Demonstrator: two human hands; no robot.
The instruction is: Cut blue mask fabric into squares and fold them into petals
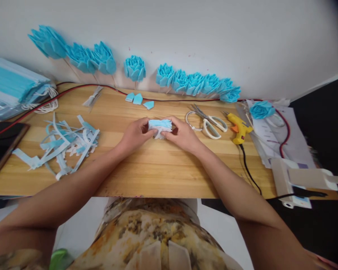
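Note:
At the middle of the wooden table (157, 165), my left hand (135, 135) and my right hand (183, 135) pinch a small stack of blue-and-white face mask pieces (159, 125) between thumbs and fingers. Its edges look ragged and layered; the fingers cover both ends. Just beyond lie several small pointed blue pieces (138, 99). White-handled scissors (211, 122) rest to the right of my right hand, blades partly over a grey ring. Left of my left hand spreads a heap of cut blue and white strips (64, 142).
Blue handmade flowers (135, 68) on sticks lean along the wall. A yellow glue gun (239, 127), papers (281, 135) and a white power strip (293, 176) occupy the right side. At left are stacked face masks (14, 84), a phone (5, 144) and a red-black cable (87, 85).

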